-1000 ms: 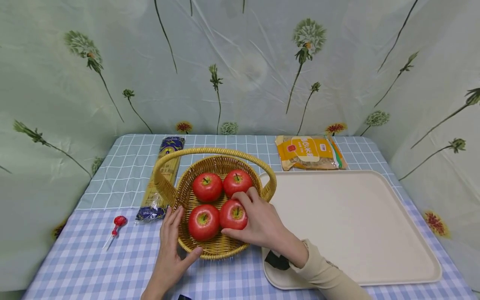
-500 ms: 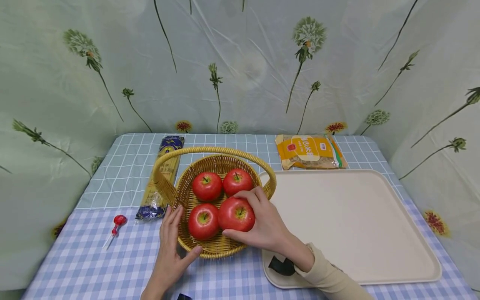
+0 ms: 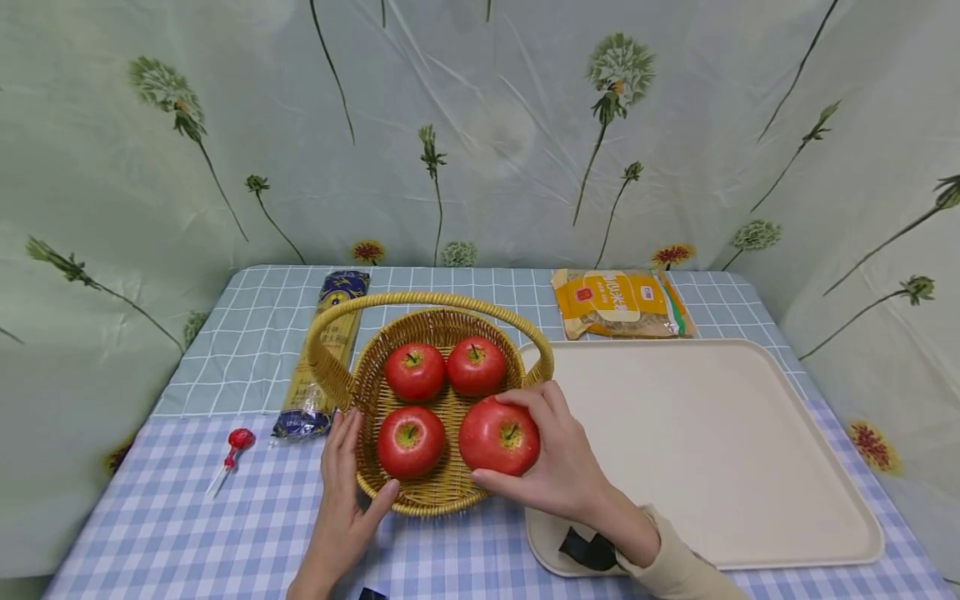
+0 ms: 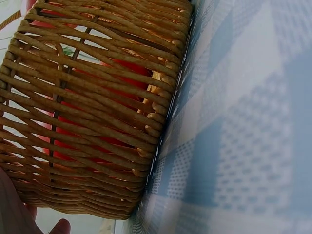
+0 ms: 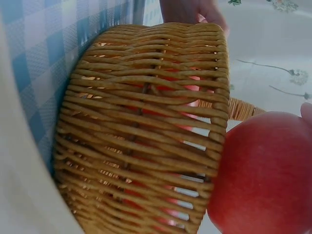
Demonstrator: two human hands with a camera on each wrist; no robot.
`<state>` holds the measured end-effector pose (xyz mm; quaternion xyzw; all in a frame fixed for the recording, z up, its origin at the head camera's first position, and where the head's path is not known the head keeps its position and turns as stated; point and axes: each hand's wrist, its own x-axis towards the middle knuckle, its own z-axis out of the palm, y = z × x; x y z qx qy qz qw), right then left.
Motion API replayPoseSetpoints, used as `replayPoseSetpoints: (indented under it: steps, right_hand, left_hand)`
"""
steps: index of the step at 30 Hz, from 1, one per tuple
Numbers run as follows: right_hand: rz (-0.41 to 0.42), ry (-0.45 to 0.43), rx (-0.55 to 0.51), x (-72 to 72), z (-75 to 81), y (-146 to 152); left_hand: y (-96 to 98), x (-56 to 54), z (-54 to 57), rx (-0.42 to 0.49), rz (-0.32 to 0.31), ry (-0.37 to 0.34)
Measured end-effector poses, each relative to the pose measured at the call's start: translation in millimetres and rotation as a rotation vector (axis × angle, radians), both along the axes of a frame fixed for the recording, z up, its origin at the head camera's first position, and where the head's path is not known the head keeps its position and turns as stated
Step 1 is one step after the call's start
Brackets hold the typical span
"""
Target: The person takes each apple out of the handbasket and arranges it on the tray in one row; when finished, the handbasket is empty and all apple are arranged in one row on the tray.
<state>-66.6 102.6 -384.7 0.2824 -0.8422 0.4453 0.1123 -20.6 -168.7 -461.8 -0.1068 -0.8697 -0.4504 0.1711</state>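
My right hand [image 3: 566, 458] grips a red apple [image 3: 499, 435] between thumb and fingers, over the right front rim of a wicker basket [image 3: 442, 506]. In the right wrist view the held apple [image 5: 265, 175] is level with the rim, just outside the woven wall [image 5: 146, 117]. Inside the basket sit another apple [image 3: 411, 442] at the front left, one [image 3: 415, 372] at the back left and one [image 3: 476, 367] at the back right. My left hand [image 3: 341, 504] rests against the basket's left front side, fingers extended and thumb at the front rim.
A beige tray [image 3: 697, 450] lies right of the basket. Behind it is an orange food packet [image 3: 622, 305]. A spaghetti packet [image 3: 318, 367] lies left of the basket, partly behind its arched handle [image 3: 427, 298]. A red lollipop [image 3: 238, 442] lies farther left on the checked cloth.
My right hand has lifted the front right apple from the basket floor and moved it rightward to the rim. The left hand stays by the basket almost unmoved.
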Motion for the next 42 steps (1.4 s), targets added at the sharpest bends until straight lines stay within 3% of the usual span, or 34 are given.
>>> replayPoseSetpoints:
  steps: [6, 13, 29, 37, 42]
  right_hand:
    - [-0.022, 0.019, -0.012, 3.7, -0.4, 13.1]
    - [-0.048, 0.033, -0.038, 5.9, 1.2, 29.6]
    - [-0.22, 0.066, -0.115, -0.2, -3.1, 63.4]
    - [-0.286, 0.008, -0.135, 3.6, 20.5, 58.4]
    - [-0.336, -0.082, -0.122, -7.8, -2.2, 69.6]
  left_hand:
    - [1.3, 1.0, 2.0, 0.02, 0.002, -0.046]
    - [1.2, 0.9, 3.4, 0.044, -0.007, -0.05]
    - [1.3, 1.6, 5.5, 0.049, -0.006, -0.065]
    - [0.8, 1.3, 3.9, 0.05, -0.01, -0.054]
    - [0.4, 1.0, 1.8, 0.045, -0.006, -0.054]
